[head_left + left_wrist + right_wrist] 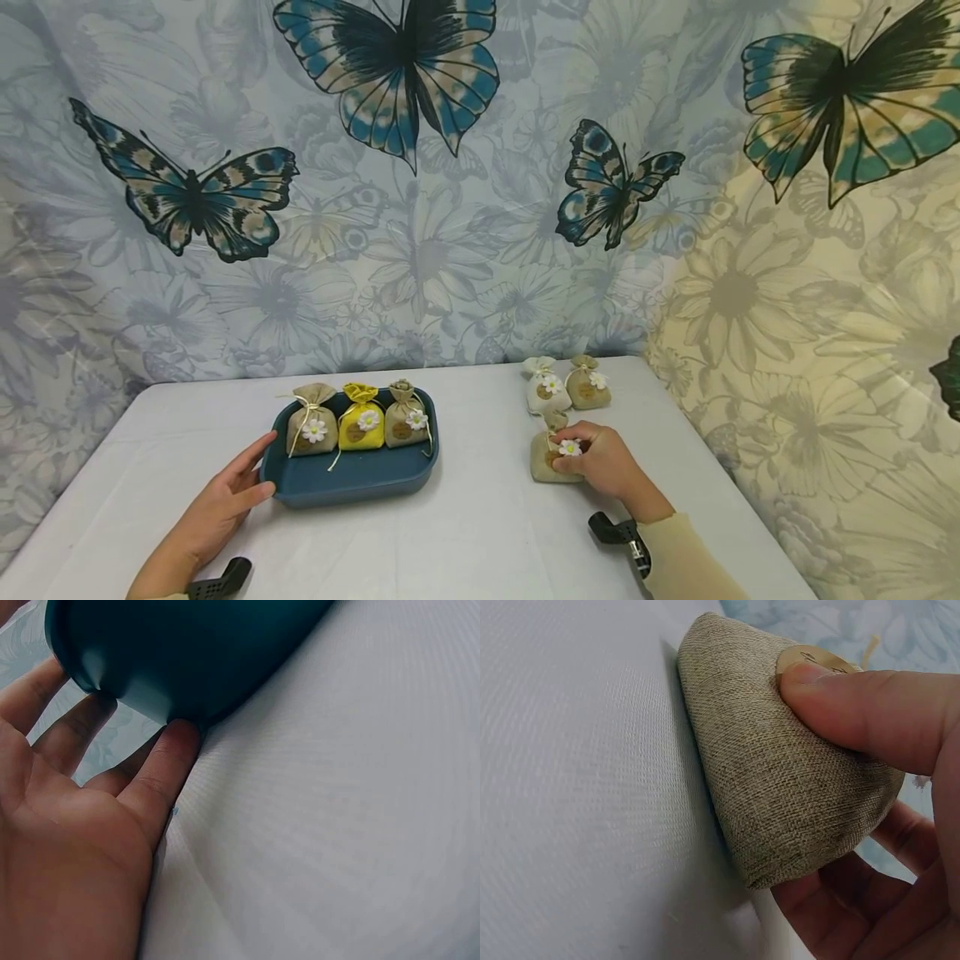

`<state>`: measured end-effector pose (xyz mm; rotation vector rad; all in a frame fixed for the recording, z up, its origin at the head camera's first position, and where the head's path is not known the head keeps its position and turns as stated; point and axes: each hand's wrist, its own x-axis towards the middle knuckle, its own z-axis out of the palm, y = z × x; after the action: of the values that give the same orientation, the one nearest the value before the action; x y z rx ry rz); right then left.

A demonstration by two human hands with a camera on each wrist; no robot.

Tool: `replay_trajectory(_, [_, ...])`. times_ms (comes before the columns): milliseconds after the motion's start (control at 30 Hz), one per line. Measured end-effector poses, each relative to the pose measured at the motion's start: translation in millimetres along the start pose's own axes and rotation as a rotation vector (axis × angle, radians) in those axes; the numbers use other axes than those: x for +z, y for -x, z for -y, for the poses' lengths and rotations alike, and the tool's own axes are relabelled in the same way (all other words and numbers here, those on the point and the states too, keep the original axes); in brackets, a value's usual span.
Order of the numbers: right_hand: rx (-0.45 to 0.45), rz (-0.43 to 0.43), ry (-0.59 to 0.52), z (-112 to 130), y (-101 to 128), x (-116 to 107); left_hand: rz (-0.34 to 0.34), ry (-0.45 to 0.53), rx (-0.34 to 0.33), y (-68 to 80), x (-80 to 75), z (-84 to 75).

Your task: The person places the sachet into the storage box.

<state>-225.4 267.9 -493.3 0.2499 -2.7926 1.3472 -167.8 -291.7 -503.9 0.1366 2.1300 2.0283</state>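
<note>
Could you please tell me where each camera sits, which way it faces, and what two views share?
Head: worn on the head, facing forward and down over the table, blue tray and small bags; left hand, right hand and sleeves show.
Left wrist: worn there, looking past the palm to fingers touching the tray's end.
Right wrist: worn there, looking at the right hand pinching a tan bag.
Shared: head and right wrist views both show the right hand and tan bag.
</note>
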Motion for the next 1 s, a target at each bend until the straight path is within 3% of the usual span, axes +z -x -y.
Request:
replay_trajectory(433, [0.024, -0.073, -0.062, 18, 6, -10, -0.001, -0.02, 0.011, -0.5, -0.5, 1.0])
replay_trajectory(867, [0.004, -0.047, -0.065, 81, 5, -16, 0.003, -0.02, 0.001, 0.2, -0.5, 0.1])
replay_trajectory(1000, [-0.051, -0.061, -0.05, 100, 5, -16, 0.006, -0.024, 0.002, 0.6, 0.1, -1.0])
